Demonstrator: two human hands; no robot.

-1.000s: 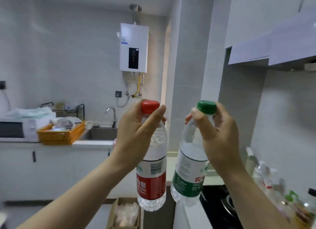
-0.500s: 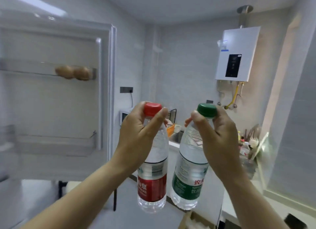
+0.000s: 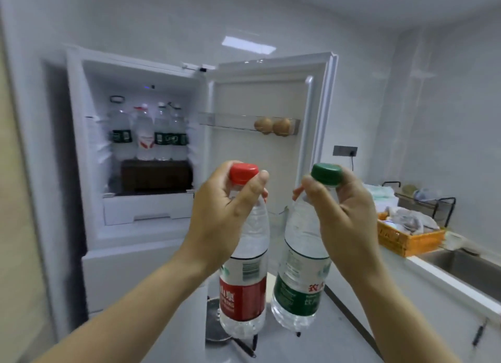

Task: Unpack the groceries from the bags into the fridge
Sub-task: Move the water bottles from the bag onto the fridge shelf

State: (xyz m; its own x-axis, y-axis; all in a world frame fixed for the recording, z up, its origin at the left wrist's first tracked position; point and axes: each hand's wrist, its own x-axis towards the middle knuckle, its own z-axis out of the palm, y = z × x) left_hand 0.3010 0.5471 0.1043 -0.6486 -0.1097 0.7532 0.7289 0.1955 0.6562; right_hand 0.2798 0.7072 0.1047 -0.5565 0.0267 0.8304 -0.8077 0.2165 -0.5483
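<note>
Turned further left since half a second ago: now facing the open fridge [image 3: 90,151] head-on, with its lit interior in the upper left of the frame where only the door showed before, and the wall-mounted water heater gone from view. Same grip as before on both bottles, at much the same height in the lower centre of the frame.

Holding a red-capped water bottle [image 3: 244,286] by the neck in the left hand [image 3: 219,224], thumb pressed across the front just under the cap, fingers curled round behind. Holding a green-capped water bottle [image 3: 298,284] the same way in the right hand [image 3: 345,224], thumb in front, fingers wrapped round the neck below the cap. Carrying both roughly upright, side by side, close with a sliver of gap between, well short of the fridge.

Inside the fridge, a row of water bottles [image 3: 147,132] above a dark box [image 3: 156,174], and below that a white drawer [image 3: 146,209]. At centre top, the open fridge door [image 3: 260,97], with a clear shelf [image 3: 227,121] carrying two eggs [image 3: 272,126] at its right end. At the right edge, an orange basket [image 3: 406,242] on the counter beside a steel sink [image 3: 466,265], with a wire rack [image 3: 436,202] behind. Low between the forearms, a dark round thing [image 3: 214,322] on the floor, too blurred to name.
</note>
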